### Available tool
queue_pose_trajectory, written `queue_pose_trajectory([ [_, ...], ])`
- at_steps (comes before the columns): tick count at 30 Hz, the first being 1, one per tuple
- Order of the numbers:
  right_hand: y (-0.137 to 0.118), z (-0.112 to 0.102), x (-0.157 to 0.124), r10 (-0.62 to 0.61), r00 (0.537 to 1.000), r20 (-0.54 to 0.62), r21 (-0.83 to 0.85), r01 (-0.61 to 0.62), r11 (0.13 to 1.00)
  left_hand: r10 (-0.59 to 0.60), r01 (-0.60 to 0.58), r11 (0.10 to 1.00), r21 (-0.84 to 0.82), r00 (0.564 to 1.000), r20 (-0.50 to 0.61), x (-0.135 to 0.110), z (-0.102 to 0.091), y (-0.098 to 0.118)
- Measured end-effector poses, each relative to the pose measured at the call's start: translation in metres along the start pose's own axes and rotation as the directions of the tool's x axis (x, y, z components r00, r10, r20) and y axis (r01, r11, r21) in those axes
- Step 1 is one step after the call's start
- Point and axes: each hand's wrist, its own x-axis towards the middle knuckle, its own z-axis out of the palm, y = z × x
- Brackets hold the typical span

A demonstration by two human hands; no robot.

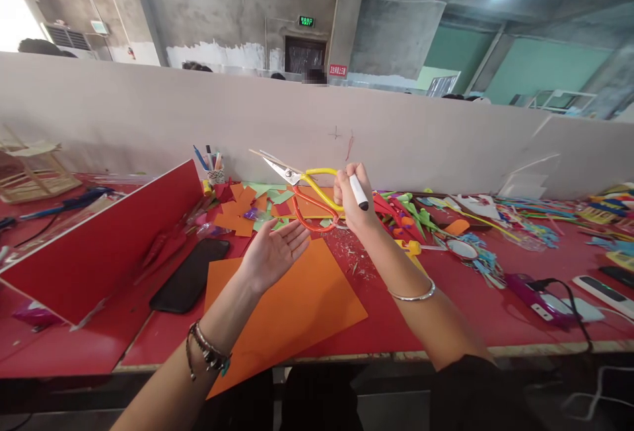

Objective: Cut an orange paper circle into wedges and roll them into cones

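Note:
My right hand [355, 197] is raised above the table, closed around a pair of scissors [313, 188] with one yellow and one orange-red handle. The blades point up and left, slightly parted, and a thin stick-like strip shows beside them. In the same fist is a white marker [357, 190], its black end pointing down. Palm up and fingers stretched, my left hand [275, 253] holds nothing and hovers just below the scissors' orange-red handle. Beneath it a sheet of orange paper [297, 305] lies on the red table, reaching over the front edge.
A black phone [191, 276] lies left of the orange sheet, by a red upright board [113, 239]. Paper scraps [238, 210] and a pen cup [214, 172] sit behind. At right are a small round mirror [462, 249] and a purple power strip [537, 299]. A pale partition [123, 114] stands behind.

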Motion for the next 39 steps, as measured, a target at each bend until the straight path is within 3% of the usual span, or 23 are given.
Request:
queue_pose_trajectory([
  [6,0.002,0.008,-0.011,-0.003,0.999,-0.034,-0.082,0.001,0.997,-0.061,0.059,0.998,0.025,0.993,0.102,0.006,-0.004,-0.013],
  [8,0.002,0.009,-0.014,0.000,1.000,-0.021,-0.140,-0.003,0.990,-0.071,0.064,0.993,0.104,0.995,0.064,0.012,-0.009,-0.013],
  [12,0.000,0.008,-0.025,-0.023,0.999,0.047,-0.160,0.030,0.987,0.144,-0.118,0.965,0.233,0.985,-0.096,0.030,-0.015,0.014],
  [17,-0.004,0.011,-0.044,-0.030,0.992,0.121,-0.184,0.053,0.982,0.218,-0.184,0.936,0.298,0.972,-0.084,0.055,-0.007,0.058],
  [23,-0.005,0.005,-0.056,0.004,0.995,0.104,-0.269,0.024,0.963,0.318,-0.263,0.907,0.328,0.939,-0.128,0.075,-0.007,0.066],
  [26,-0.003,-0.007,-0.056,0.058,0.995,0.079,-0.265,-0.036,0.964,0.444,-0.357,0.866,0.350,0.871,-0.211,0.076,-0.021,0.086],
  [29,0.000,-0.017,-0.052,0.005,0.999,0.049,-0.293,0.010,0.956,0.555,-0.404,0.808,0.429,0.767,-0.322,0.067,-0.042,0.123],
  [31,0.003,-0.019,-0.046,-0.030,0.999,0.039,-0.315,0.041,0.948,0.587,-0.379,0.778,0.501,0.723,-0.365,0.058,-0.058,0.146],
  [35,0.024,-0.007,-0.021,0.004,0.998,0.067,-0.267,0.014,0.964,0.541,-0.209,0.736,0.644,0.754,-0.372,0.041,-0.092,0.173],
  [37,0.043,0.009,-0.002,0.097,0.993,0.063,-0.145,-0.087,0.986,0.529,-0.135,0.699,0.703,0.758,-0.382,0.037,-0.111,0.175],
  [39,0.067,0.033,0.021,0.263,0.964,-0.020,0.000,-0.264,0.965,0.540,-0.105,0.663,0.742,0.753,-0.376,0.034,-0.132,0.172],
])
